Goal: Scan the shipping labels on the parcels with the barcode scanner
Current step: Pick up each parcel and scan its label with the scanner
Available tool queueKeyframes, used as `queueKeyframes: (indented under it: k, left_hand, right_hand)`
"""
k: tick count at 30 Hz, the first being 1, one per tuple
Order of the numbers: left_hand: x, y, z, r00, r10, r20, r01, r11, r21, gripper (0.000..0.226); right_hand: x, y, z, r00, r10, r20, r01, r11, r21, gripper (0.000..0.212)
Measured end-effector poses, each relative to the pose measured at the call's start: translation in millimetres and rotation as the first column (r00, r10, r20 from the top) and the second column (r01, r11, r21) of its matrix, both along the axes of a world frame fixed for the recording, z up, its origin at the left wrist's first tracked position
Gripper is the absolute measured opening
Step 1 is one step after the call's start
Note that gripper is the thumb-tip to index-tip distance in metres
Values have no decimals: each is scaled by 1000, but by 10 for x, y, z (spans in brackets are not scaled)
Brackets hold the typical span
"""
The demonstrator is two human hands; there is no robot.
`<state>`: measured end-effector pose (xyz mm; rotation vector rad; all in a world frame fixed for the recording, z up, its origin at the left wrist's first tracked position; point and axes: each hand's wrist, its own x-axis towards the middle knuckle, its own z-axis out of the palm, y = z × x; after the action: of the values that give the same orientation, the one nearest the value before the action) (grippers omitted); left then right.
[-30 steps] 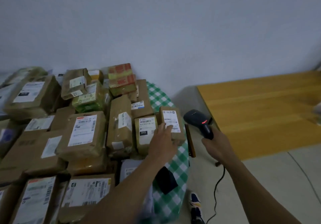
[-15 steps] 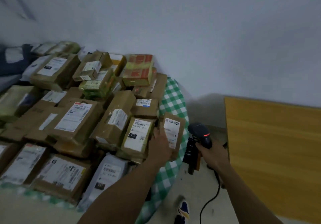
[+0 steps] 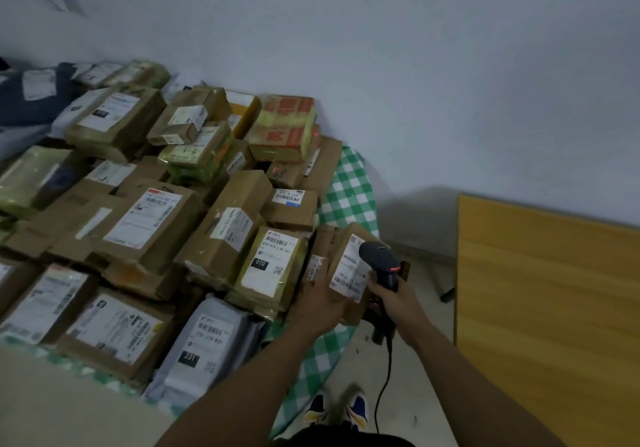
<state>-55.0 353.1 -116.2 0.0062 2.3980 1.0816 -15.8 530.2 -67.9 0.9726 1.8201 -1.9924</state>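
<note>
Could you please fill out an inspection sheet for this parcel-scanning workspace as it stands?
Surface: table under a green checked cloth, mostly covered by parcels.
Job's things: pile of labelled parcels; one parcel held tilted at the table's right edge; scanner close to its label.
Clutter: dark wooden thing by the table edge, unclear.
Grips: left grip holds the tilted parcel; right grip holds the scanner's handle.
Cables: cable hangs down from the scanner.
Surroundings: pale wall; wooden board on the right; shoes below.
</note>
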Motion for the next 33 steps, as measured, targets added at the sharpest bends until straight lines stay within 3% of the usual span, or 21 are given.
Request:
queueKeyframes:
  k: [4,9,12,15,20,33]
  left_hand:
    - [71,-58,367,997,19,78,-40,959,279,76]
    - [77,-143,548,991,-27,133,-31,909,415,105]
    - [2,-118,742,998,45,50,-62,903,425,105]
    - [-149,-121,856,992,123,-28,-94,870,485,101]
    - [-523,-112,1124,979,127,-161,-39,886,462,102]
    - [-829,-185,1358,936,155,-315,-66,959,277,113]
  right_hand:
    - [30,135,218,996,-11,-88,20,995,98,15]
    - [-15,243,569,976,96,-194,-27,944,330,10]
    - [-56,262,812,954,168,-250,-29,878,478,5]
    - [-67,242,1068,930,227,-288,-48,853,519,12]
    - [-73,117,1350,909,201,-365,-36,911,412,7]
    - [-77,-95,1441,905,305,-297,-131,863,489,16]
